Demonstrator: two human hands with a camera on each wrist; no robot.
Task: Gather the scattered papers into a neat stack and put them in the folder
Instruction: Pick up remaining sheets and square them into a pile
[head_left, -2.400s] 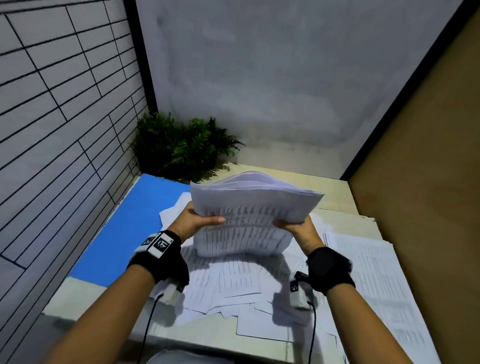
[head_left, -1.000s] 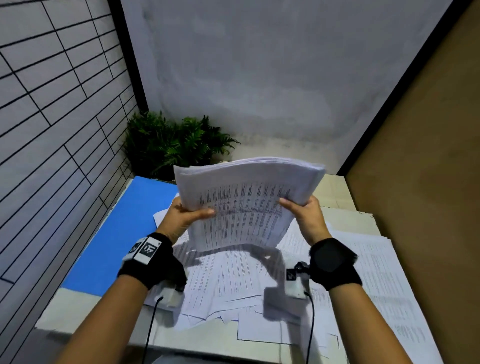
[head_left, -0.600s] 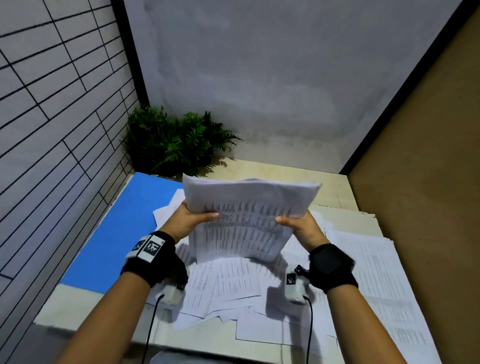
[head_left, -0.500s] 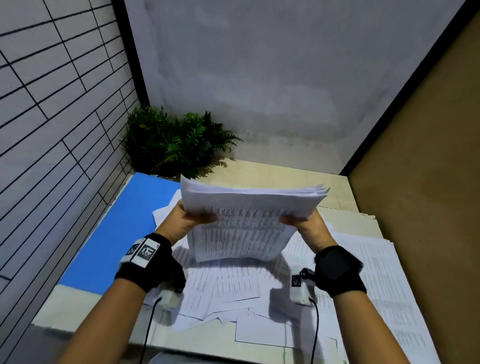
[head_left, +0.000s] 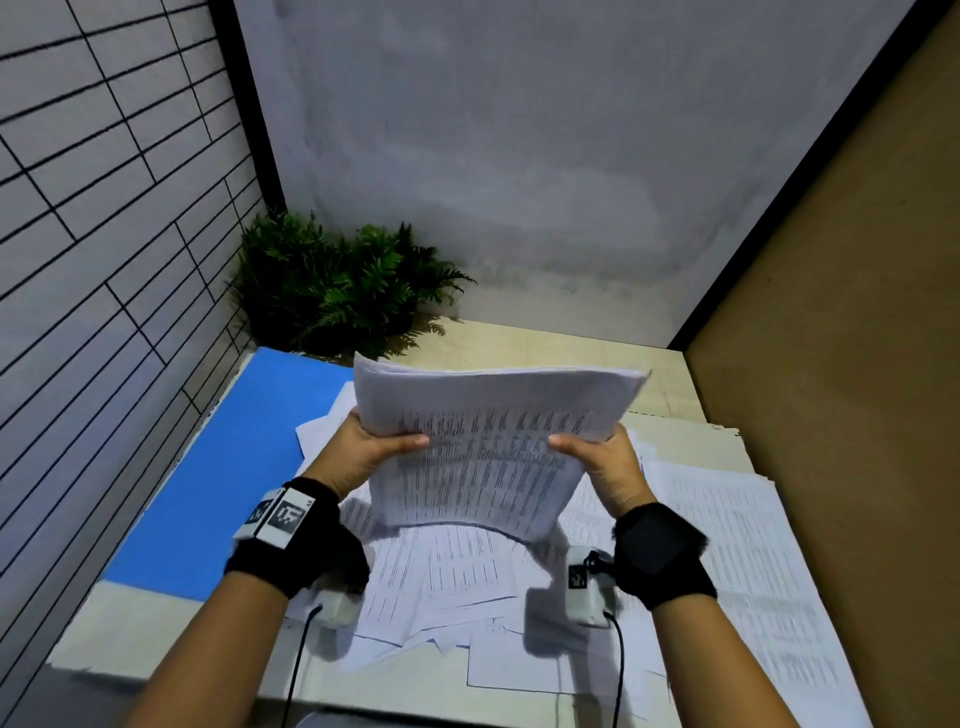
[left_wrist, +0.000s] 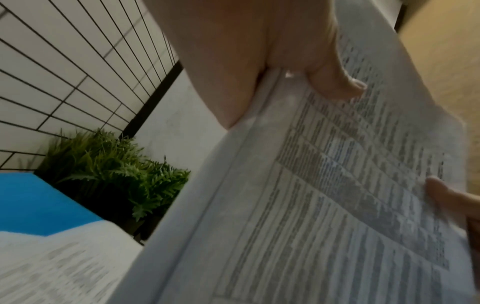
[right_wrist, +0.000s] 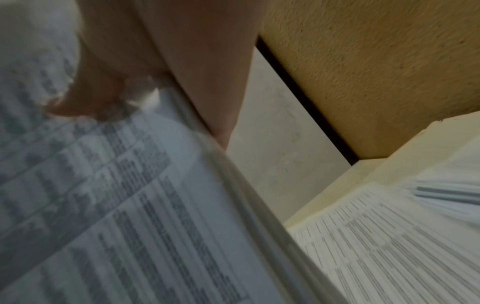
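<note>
A thick stack of printed papers (head_left: 483, 447) stands nearly upright above the table, its bottom edge over loose sheets. My left hand (head_left: 374, 449) grips its left side, thumb on the printed face. My right hand (head_left: 597, 452) grips the right side the same way. The left wrist view shows the stack (left_wrist: 324, 205) with my left thumb (left_wrist: 335, 84) pressed on it. In the blurred right wrist view the stack (right_wrist: 130, 205) fills the left half. A blue folder (head_left: 218, 467) lies flat on the table's left side, partly covered by sheets.
Loose printed sheets (head_left: 441, 577) are scattered over the table middle and front, and more papers (head_left: 743, 545) spread along the right. A green plant (head_left: 337, 286) stands in the far left corner. A tiled wall (head_left: 104, 234) is at left, a brown panel (head_left: 831, 338) at right.
Over the last seconds the stack rose, dropped and rose again in both hands above the loose sheets. Its top edge is now more even than 2.4 s ago.
</note>
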